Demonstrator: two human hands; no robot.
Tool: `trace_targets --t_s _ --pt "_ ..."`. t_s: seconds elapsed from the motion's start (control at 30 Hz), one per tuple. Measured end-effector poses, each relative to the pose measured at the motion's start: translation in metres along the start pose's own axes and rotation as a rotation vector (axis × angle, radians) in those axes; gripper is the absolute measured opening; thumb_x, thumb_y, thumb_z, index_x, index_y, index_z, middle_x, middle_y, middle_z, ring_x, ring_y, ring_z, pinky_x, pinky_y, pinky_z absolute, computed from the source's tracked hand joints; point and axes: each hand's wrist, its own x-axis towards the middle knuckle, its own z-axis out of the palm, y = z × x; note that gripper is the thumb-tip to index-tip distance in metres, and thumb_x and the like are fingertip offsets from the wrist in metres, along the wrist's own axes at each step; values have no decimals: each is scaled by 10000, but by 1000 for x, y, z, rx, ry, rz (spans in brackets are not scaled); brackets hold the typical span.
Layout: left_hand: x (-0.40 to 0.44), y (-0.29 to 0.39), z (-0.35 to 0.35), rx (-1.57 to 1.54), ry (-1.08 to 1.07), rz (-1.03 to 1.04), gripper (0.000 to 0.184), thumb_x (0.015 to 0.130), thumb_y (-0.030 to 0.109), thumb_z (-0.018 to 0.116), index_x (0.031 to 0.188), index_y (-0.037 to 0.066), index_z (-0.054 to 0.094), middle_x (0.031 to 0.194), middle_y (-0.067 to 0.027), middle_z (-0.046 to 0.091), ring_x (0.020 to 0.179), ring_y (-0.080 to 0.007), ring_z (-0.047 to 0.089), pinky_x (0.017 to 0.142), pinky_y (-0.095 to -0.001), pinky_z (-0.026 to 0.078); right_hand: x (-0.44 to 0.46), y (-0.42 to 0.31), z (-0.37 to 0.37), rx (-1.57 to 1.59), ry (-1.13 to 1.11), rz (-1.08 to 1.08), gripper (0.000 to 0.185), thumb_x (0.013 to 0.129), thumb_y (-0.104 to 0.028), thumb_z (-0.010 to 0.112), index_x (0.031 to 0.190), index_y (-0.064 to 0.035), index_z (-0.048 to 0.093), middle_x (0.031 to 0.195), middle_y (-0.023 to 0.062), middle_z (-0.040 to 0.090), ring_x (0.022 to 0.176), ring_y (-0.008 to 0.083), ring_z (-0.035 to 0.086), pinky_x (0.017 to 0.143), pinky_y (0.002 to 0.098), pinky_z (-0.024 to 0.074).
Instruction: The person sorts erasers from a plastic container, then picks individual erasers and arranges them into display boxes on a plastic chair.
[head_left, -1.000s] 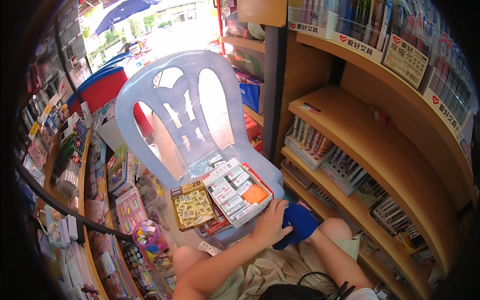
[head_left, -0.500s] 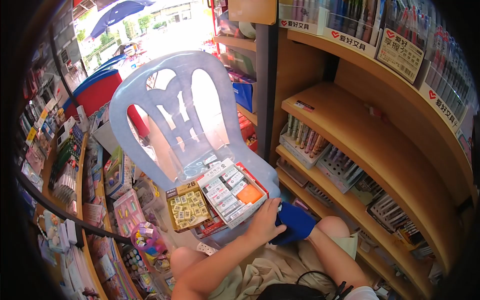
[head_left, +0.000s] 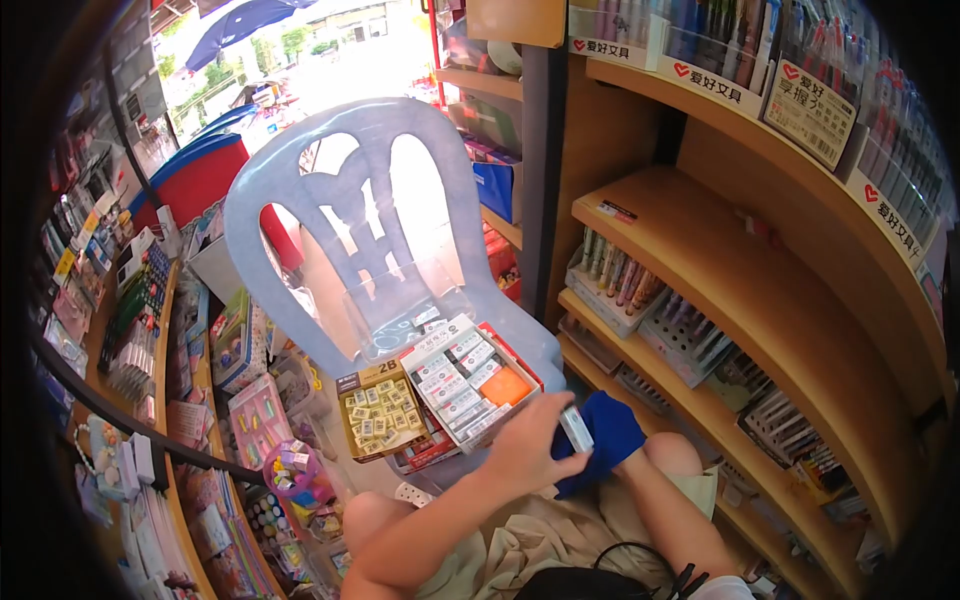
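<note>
Between the thumb and fingers of my left hand (head_left: pixel 530 445) is a small white eraser (head_left: pixel 576 430) in a paper sleeve, tilted upright. Just to its right is a blue cloth (head_left: pixel 612 432), which covers my right hand, so the fingers there are hidden. In front of my left hand, a white carton (head_left: pixel 478 442) holds rows of white sleeved erasers (head_left: pixel 436 384) and an orange block (head_left: pixel 505 387). Left of it sits a brown 2B box (head_left: pixel 362 380) of small yellowish erasers (head_left: pixel 382 415). Both boxes rest at the front of a blue-grey plastic chair (head_left: pixel 245 245).
A clear plastic tray (head_left: pixel 385 310) stands behind the boxes on the chair. On the right are curved wooden shelves (head_left: pixel 700 230) with pens and stationery. Packed racks and a pink basket (head_left: pixel 290 475) line the left. My knees are close below the chair.
My left hand has drawn back from the blue cloth and turned, and the white eraser now shows in its grip. The cloth has shifted slightly right. The whole view has moved a little.
</note>
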Motion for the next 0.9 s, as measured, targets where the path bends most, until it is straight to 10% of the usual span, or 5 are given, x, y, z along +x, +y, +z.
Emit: trace_targets --t_s 0.13,0.23,0.43,0.57,0.9 --pt "19 -21 -46 137 272 -52 656 677 129 803 1243 -16 505 1107 -158 593 965 -254 621 820 -344 525 6 25 35 1427 -56 176 376 916 -363 518 1072 -24 564 1020 140 652 900 268 640 786 393 501" --pt "38 -68 -85 231 434 -262 736 686 135 815 1311 -25 461 1180 -173 556 1051 -269 581 874 -350 507 1 14 32 1667 -152 138 610 1013 -534 290 1086 0 576 1050 129 652 961 262 633 906 403 494" --pt "26 -153 -94 601 595 -287 768 711 202 817 1336 -32 436 1298 -243 496 1162 -367 511 1035 -426 386 -1 8 24 1951 -200 153 402 1017 -368 428 1096 -1 573 1033 141 645 951 233 630 892 375 511" --pt "20 -105 -97 239 238 -397 338 746 170 778 1003 0 640 1111 -181 591 1103 -349 521 976 -410 415 10 5 28 1533 -140 -16 204 915 -137 592 1063 3 591 975 136 665 877 213 649 820 343 535" --pt "4 -51 -97 193 -466 -351 230 753 129 729 960 44 674 1000 -120 593 1037 -294 552 935 -366 438 1 1 18 1458 -212 -27 271 826 -9 608 1092 31 581 1006 156 672 949 228 653 862 347 522"
